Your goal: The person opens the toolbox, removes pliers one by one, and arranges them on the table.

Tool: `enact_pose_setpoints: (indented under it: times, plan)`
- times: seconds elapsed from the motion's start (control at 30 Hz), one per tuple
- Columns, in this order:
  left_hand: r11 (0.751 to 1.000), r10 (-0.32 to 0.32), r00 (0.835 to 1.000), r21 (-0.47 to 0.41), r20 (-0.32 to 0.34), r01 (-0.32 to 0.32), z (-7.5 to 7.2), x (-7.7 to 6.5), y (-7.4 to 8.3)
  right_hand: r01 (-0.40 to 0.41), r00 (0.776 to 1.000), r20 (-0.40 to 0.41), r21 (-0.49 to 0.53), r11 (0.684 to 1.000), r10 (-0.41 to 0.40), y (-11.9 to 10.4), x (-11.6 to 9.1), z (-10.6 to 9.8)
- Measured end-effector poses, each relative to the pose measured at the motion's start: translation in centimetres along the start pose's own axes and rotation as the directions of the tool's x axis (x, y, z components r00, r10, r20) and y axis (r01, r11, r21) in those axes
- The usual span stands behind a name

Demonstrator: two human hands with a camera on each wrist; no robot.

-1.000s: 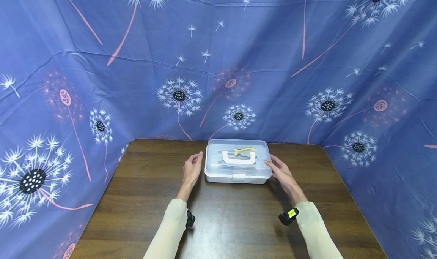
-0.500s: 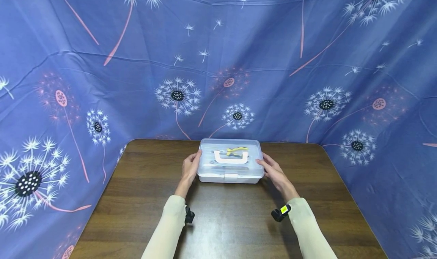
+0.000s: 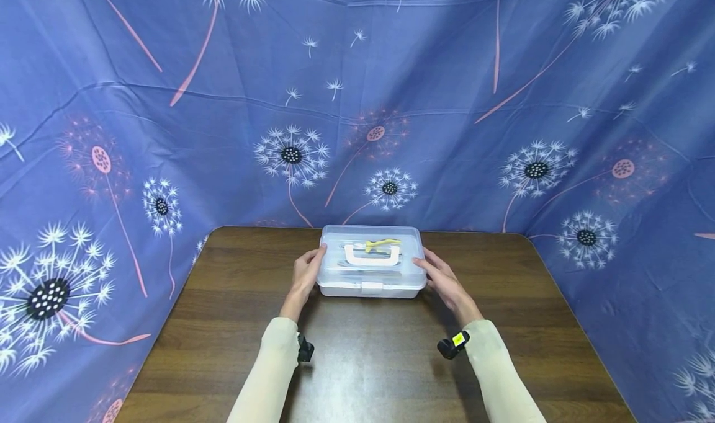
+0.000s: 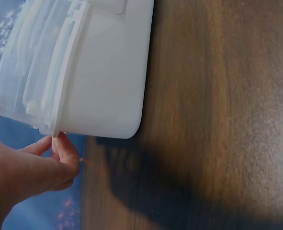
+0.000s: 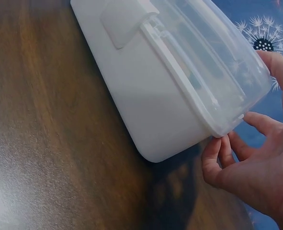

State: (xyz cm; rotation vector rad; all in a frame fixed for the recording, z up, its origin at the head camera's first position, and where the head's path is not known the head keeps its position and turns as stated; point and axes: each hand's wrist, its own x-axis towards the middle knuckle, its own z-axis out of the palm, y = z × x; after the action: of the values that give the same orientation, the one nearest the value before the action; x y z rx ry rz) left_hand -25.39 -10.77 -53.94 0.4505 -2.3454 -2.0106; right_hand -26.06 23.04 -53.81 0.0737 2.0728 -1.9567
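Note:
A plastic storage box [image 3: 341,291] with a white base and a clear lid stands on the table near its back edge. A white carrying handle [image 3: 349,257] lies folded on the lid, and a latch [image 3: 372,288] closes the front. Through the lid shows a yellow item [image 3: 382,244] with a forked end. At the box's left end my left hand [image 3: 304,275] grips the lid rim, fingertips curled under it in the left wrist view. My right hand [image 5: 261,167] holds the opposite end, thumb up against the lid and fingers bent beneath the rim.
The brown wooden table [image 3: 240,274] reaches out on both sides of the box and toward me. Directly behind it hangs a blue cloth [image 3: 223,181] with a dandelion print, which also closes off both sides.
The box has slid left along the table, the right hand moving with it. My left hand, earlier just apart from the box, now meets its left end.

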Motion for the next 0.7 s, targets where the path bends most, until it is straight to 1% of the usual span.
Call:
enact_pose_setpoints:
  times: [0.13, 0.33, 0.53, 0.7]
  plan:
    - [1.0, 0.002, 1.0, -0.02, 0.023, -0.002, -0.6, 0.1, -0.2, 0.01, 1.0, 0.004, 0.013, 1.0, -0.01, 0.1, 0.0, 0.3]
    - [0.999, 0.016, 0.998, -0.05, 0.057, -0.014, -0.9, 0.0, -0.4, 0.019, 0.999, -0.036, 0.019, 1.0, -0.018, 0.2, -0.2, 0.8]
    - [0.999, 0.018, 0.998, -0.052, 0.057, -0.015, -1.1, -0.2, -0.8, -0.003, 0.997, -0.082, 0.038, 0.999, 0.006, 0.3, -0.3, 1.2]
    - [0.998, 0.012, 0.999, -0.056, 0.039, -0.01, -1.3, -0.5, -0.9, 0.002, 0.996, -0.092, 0.046, 0.999, 0.002, 0.6, -0.7, 1.4]
